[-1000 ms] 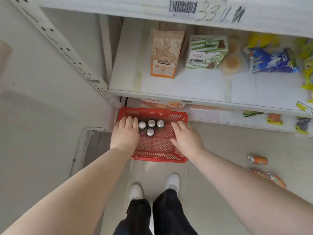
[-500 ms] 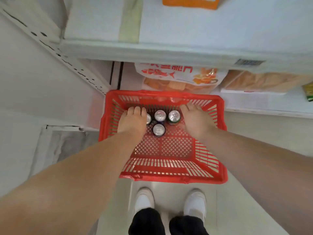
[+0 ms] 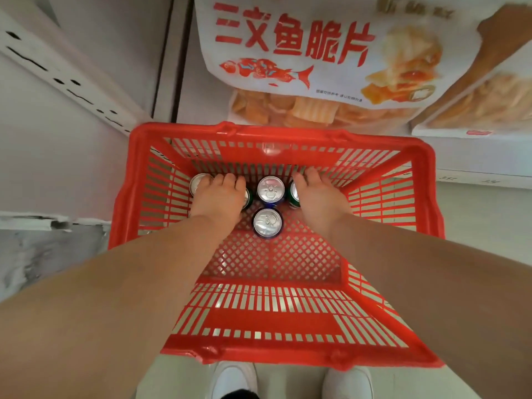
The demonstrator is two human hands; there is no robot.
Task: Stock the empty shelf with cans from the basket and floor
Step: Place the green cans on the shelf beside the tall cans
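The person is standing over the red basket (image 3: 288, 136), which is sitting on the floor against the shelving. Both hands are resting at its far end, where the cans are standing upright, long axes vertical and lids facing up. The left hand (image 3: 218, 197) is lying over the tops at the left, with one silver-lidded can (image 3: 197, 181) showing beside its fingers. The right hand (image 3: 319, 197) is covering a green-sided can (image 3: 293, 194), its fingers bending down the far side. The thumbs are hidden, so it cannot be told whether either hand is clasping anything. Between the hands, the far blue can (image 3: 270, 190) and the near blue can (image 3: 267, 226) are standing uncovered, about equally near both.
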